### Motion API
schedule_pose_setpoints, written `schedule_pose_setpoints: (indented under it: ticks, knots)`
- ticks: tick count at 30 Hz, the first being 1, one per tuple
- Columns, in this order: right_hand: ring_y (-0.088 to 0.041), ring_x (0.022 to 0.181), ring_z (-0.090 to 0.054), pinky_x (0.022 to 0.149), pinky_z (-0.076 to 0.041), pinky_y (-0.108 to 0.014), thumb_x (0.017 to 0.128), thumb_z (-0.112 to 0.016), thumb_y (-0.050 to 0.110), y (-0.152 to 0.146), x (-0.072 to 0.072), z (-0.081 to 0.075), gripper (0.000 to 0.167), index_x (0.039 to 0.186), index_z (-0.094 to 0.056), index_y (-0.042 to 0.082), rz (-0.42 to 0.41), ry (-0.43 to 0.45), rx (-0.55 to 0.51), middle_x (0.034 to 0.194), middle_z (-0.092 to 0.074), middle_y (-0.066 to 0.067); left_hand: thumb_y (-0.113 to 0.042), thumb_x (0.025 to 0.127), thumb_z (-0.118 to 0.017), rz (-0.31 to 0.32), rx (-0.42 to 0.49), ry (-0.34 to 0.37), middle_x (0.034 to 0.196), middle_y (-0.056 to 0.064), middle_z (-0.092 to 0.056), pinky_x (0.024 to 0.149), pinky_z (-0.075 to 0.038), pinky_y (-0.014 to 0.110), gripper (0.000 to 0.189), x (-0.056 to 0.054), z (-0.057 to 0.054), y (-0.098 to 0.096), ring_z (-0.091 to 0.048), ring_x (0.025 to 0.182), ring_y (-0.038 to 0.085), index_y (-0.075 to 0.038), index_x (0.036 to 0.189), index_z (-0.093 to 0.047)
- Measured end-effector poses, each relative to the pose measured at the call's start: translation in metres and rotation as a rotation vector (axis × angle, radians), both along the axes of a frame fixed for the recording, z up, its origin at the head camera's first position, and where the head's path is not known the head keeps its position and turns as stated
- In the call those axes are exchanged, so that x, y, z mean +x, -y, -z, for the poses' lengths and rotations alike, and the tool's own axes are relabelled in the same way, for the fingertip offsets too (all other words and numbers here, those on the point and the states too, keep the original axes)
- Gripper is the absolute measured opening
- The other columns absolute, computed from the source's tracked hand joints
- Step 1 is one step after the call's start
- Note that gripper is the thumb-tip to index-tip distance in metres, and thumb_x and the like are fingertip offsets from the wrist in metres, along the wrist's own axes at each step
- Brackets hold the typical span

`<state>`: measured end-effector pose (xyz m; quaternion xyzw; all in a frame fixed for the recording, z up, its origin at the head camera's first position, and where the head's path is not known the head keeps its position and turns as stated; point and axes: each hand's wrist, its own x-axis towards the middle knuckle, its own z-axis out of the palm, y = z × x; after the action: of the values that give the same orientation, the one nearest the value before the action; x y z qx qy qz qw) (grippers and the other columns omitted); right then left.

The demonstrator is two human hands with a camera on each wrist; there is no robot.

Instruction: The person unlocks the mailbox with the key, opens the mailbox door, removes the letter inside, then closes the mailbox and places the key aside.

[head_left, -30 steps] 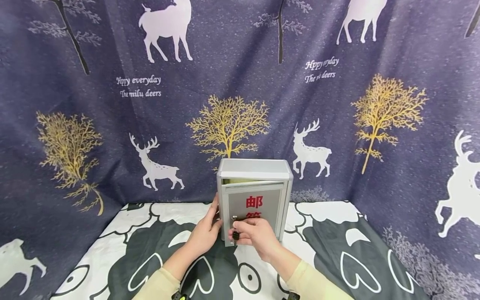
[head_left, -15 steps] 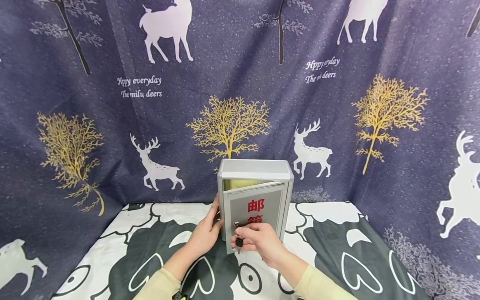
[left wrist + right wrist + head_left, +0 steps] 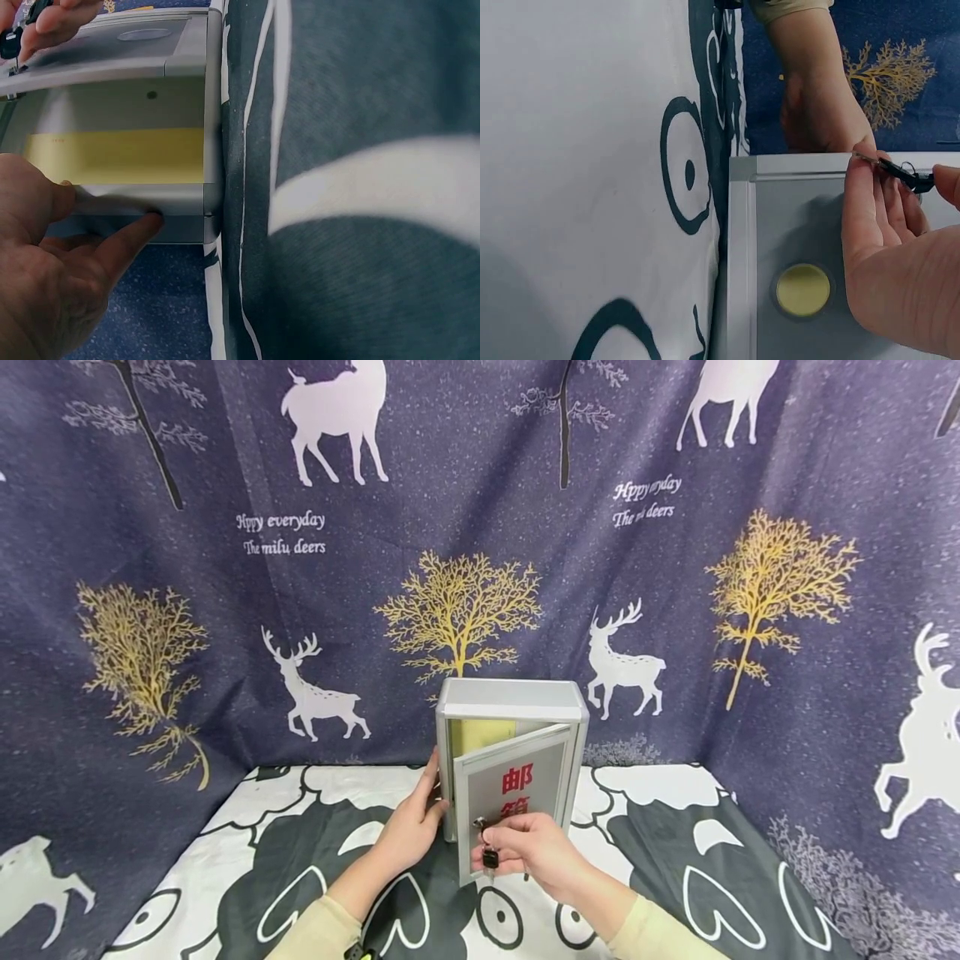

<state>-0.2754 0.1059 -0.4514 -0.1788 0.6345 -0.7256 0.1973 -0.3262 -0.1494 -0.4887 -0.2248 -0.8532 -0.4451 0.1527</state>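
A grey metal mailbox with red characters stands upright on the patterned cloth. Its door is swung partly outward from the left, revealing a yellow sheet or panel inside. My left hand rests against the mailbox's left side, fingers fairly straight along it and thumb at the front edge. With thumb and fingers, my right hand pinches a key at the door lock. A second, black-headed key dangles below from the ring. The right fingertips are partly hidden by the thumb in the head view.
Black-and-white cloth covers the table around the mailbox. A dark blue curtain printed with deer and trees hangs close behind it and along both sides. The door shows a round yellow spot in the right wrist view.
The door has swung farther outward, toward me, and my right hand has moved down and right with it. More of the yellow inside shows. My left hand has stayed put.
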Motion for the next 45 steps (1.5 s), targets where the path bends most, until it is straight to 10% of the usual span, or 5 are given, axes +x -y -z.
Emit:
schedule_pose_setpoints:
  ticks: [45]
  knots:
    - [-0.027, 0.099, -0.083, 0.088, -0.067, -0.039, 0.113, -0.052, 0.000, -0.070, 0.008, 0.007, 0.024, 0.115, -0.074, -0.009, -0.406, -0.103, -0.126, 0.108, -0.083, -0.017, -0.007, 0.115, -0.058, 0.015, 0.004, 0.041, 0.170, 0.024, -0.047, 0.115, -0.052, 0.060, 0.090, -0.001, -0.001, 0.000, -0.061, 0.144, 0.043, -0.033, 0.181, -0.003]
